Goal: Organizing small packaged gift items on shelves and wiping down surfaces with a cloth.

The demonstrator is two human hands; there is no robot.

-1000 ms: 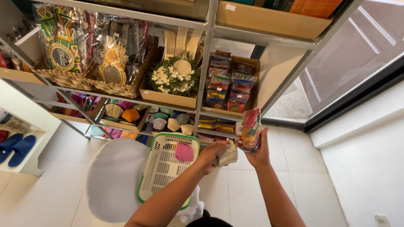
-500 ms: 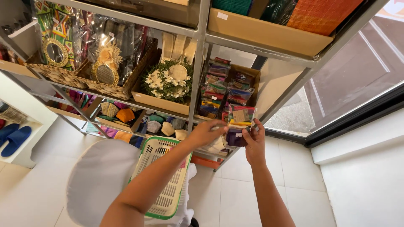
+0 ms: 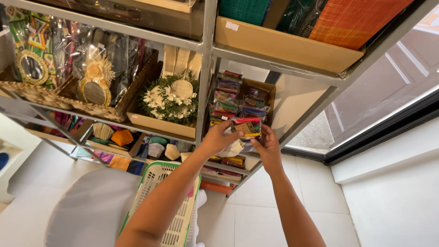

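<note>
Two hands met at one small packet, and everything else in view was bigger than it. You stood at the metal shelving rack [image 3: 206, 68], which filled most of the frame. Low and left of its upright post, against your body, sat the white basket with a green rim [image 3: 157, 206]. On the rack's middle shelf, right of the post, was the open cardboard box [image 3: 264, 89] stacked with colourful wrapped packets [image 3: 227, 93]; left of the post lay a tray with a white-flower wreath [image 3: 170, 98].

Your left hand [image 3: 218, 137] and right hand [image 3: 266, 145] were raised in front of that box, right of the post. Between them you held a small clear-wrapped packet [image 3: 247, 126] with red, green and dark contents. Your left fingers [image 3: 228, 126] were closed on its left end, and your right fingers curled around its right edge and underside.

To do this well, I judged you needed to keep the packet level, line it up with the stack, and slide it in without nudging the packets leaning at the front.
</note>
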